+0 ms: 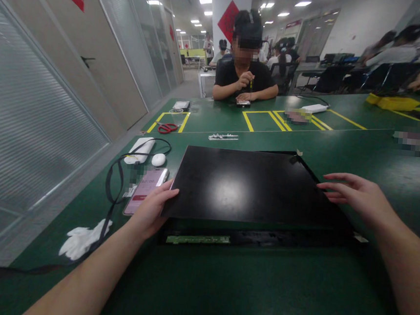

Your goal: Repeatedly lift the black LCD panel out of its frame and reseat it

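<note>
A large black flat panel (244,185) lies on the green table (242,288), with a narrow green circuit strip (198,240) showing under its near edge. My left hand (152,209) grips the panel's near left corner, the thumb on top. Beside the panel's right edge hovers my right hand (357,196), fingers spread and pointing left, holding nothing; whether it touches the panel is unclear.
Left of the panel lie a phone (144,190), a white power bank (140,150), a small white round thing (159,159), a black strap (113,193) and white gloves (81,243). Red scissors (167,128) sit farther back. A person (245,70) works across the table. Wall at left.
</note>
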`<state>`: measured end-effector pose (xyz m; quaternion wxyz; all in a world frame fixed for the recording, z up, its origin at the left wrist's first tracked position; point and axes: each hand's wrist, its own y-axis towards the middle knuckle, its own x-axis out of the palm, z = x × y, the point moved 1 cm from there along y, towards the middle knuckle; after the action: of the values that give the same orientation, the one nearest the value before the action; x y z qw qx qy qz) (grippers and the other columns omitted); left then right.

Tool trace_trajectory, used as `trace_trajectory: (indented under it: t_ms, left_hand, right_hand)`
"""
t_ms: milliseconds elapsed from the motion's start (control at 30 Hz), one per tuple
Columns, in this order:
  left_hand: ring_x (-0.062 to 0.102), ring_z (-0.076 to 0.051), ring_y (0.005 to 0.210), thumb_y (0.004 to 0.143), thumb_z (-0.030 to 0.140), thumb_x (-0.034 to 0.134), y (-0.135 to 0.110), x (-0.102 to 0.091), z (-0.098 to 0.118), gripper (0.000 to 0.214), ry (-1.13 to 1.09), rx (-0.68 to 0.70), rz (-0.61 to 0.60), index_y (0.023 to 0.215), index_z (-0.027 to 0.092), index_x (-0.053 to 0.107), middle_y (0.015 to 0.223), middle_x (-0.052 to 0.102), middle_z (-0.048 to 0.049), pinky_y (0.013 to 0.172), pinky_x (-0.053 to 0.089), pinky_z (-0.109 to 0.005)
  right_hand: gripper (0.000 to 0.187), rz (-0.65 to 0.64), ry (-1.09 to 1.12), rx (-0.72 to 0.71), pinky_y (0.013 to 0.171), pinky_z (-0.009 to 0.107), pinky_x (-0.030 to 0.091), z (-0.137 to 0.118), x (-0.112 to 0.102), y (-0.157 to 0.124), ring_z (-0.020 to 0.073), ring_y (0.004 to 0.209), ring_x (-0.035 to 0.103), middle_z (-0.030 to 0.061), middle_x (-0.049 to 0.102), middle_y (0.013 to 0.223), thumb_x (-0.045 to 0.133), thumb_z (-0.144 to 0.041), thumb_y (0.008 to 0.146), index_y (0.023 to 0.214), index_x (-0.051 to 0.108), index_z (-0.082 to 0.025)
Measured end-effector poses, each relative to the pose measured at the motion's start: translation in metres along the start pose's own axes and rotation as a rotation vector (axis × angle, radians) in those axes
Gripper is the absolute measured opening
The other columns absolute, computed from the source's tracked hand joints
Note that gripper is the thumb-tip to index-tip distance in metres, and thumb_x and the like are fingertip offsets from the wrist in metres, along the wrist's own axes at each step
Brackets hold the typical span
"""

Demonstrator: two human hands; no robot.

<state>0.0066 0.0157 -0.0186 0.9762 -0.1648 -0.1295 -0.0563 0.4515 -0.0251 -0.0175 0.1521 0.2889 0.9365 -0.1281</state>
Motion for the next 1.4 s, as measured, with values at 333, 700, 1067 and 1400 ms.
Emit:
trace_trajectory:
  t_ms: [333,700,1067,1400]
  left_hand:
    - [0.076,-0.031,0.088,0.069,0.017,0.075,-0.002,0.002,-0.002,0.038,0.036,0.011,0.044,0.107,0.022,0.076,0.098,0.080,-0.0072,0.059,0.057,-0.031]
    - [0.076,-0.028,0.082,0.066,0.015,0.075,-0.001,0.002,-0.002,0.036,0.017,0.013,0.045,0.101,0.020,0.077,0.092,0.081,-0.0061,0.053,0.054,-0.027]
    - [0.076,-0.025,0.070,0.066,0.015,0.073,0.001,0.001,-0.004,0.044,0.034,-0.002,0.050,0.110,0.019,0.075,0.086,0.080,-0.0052,0.053,0.056,-0.027]
    - [0.077,-0.025,0.076,0.066,0.010,0.069,-0.001,0.004,-0.004,0.072,0.022,0.025,0.098,0.138,0.022,0.063,0.086,0.081,-0.0025,0.056,0.057,-0.027]
  right_hand:
    - [0.022,0.016,-0.126,-0.048,0.054,0.022,0.057,0.004,0.002,0.001,0.0149,0.065,0.070,0.0045,0.077,0.081,0.066,-0.017,0.075,0.096,0.069,-0.022]
    - [0.031,0.054,-0.210,-0.091,0.051,0.026,0.053,0.008,-0.005,0.005,0.0166,0.061,0.068,0.0067,0.078,0.088,0.066,-0.030,0.070,0.100,0.070,-0.022]
    - [0.032,-0.055,-0.545,-0.166,0.083,0.038,0.053,0.028,-0.013,0.034,0.0253,0.091,0.070,0.0039,0.078,0.095,0.065,-0.038,0.071,0.098,0.077,-0.027]
    - [0.033,-0.141,-0.778,-0.293,0.080,0.039,0.055,0.043,-0.017,0.052,0.0247,0.085,0.069,0.0071,0.074,0.103,0.064,-0.031,0.075,0.104,0.080,-0.027]
